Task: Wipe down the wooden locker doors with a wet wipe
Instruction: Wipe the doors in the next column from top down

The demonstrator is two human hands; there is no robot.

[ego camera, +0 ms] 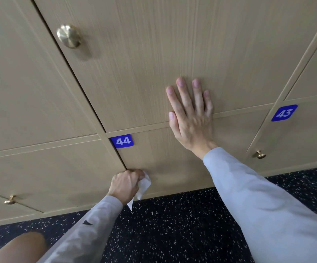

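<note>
A black rubber floor [172, 234] flecked with white runs beneath a bank of pale wooden lockers. Nearest the camera, a bare knee [17, 247] shows at lower left, and two arms in light long sleeves reach forward. The left hand [125, 184] grips a crumpled white wet wipe [143, 186], fingers curled around it, pressing it against the lower left edge of the door [172, 160] marked by a blue 44 tag [123, 141]. Higher up, the right hand [190, 114] lies flat with fingers straight and spread, its palm across the seam between door 44 and the door above [154, 54]. A brass knob [69, 36] sits on that upper door; a blue 43 tag [284, 112] marks the neighbouring locker.
</note>
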